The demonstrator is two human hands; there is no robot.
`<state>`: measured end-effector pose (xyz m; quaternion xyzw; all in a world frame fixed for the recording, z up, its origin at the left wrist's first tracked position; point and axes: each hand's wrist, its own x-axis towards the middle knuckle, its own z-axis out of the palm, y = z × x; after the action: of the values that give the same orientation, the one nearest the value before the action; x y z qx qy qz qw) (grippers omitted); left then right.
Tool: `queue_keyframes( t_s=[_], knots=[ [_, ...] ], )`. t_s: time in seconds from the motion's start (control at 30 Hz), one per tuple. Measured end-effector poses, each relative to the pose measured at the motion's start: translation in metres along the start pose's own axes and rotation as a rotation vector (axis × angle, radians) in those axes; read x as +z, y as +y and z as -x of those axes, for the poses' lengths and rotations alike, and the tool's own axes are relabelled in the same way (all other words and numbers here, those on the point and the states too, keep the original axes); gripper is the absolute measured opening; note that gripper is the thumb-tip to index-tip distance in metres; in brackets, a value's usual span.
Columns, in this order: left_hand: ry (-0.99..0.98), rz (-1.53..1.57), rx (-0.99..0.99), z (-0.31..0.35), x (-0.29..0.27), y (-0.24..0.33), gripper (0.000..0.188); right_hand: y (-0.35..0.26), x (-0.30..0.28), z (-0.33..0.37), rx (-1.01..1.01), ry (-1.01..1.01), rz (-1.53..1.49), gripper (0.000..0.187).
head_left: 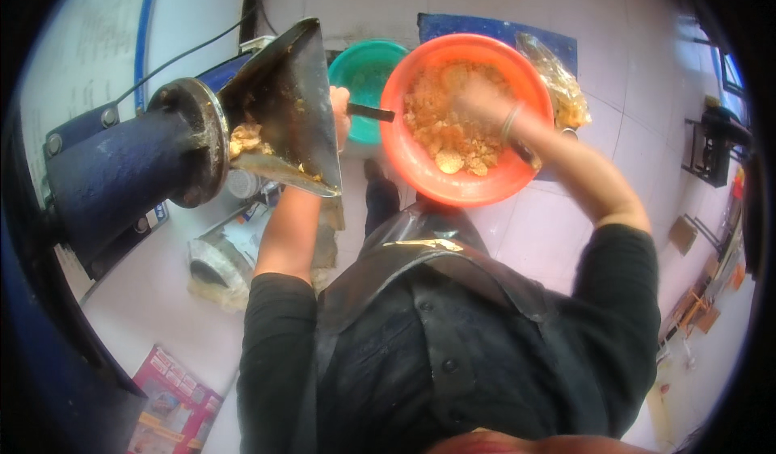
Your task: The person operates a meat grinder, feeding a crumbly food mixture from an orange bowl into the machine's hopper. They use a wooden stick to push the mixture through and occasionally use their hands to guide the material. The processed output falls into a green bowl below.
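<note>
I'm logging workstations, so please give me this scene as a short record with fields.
Left hand: at a dark bar, partly hidden behind the hopper
Right hand: blurred, among crumbly pieces in the orange basin
Hopper contents: a small clump of pieces near its narrow end
Beside orange basin: green basin on the left, clear bag on the right

I watch through the left of two fisheye cameras on the wearer's head: my wide view looks steeply down over the chest [388, 357] toward the floor [521, 236], the funnel [283, 102] close at left, the bowl [411, 161] ahead, edges bending outward.
</note>
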<state>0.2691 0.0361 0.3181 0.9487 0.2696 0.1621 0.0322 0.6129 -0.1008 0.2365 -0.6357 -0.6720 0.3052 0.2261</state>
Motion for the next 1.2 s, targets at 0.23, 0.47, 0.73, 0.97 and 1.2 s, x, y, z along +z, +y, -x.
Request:
queue_keyframes(
  t_s=[0.23, 0.47, 0.73, 0.97, 1.2],
  knots=[
    [0.029, -0.003, 0.002, 0.004, 0.004, -0.003, 0.017, -0.052, -0.086, -0.024, 0.766, 0.388, -0.645, 0.025],
    [0.027, 0.009, 0.022, 0.005, 0.003, -0.004, 0.016, -0.106, 0.014, 0.042, 0.178, -0.183, -0.071, 0.026],
    [0.016, -0.004, -0.009, 0.007, 0.006, -0.005, 0.017, -0.114, -0.019, 0.011, 0.506, -0.031, -0.218, 0.019],
    [0.014, -0.014, 0.050, 0.001, -0.010, 0.004, 0.016, -0.069, -0.088, -0.018, 0.827, 0.329, -0.621, 0.020],
    [0.043, 0.045, 0.086, -0.001, -0.013, 0.004, 0.015, -0.082, -0.002, 0.016, 0.059, -0.323, 0.028, 0.016]
  ],
)
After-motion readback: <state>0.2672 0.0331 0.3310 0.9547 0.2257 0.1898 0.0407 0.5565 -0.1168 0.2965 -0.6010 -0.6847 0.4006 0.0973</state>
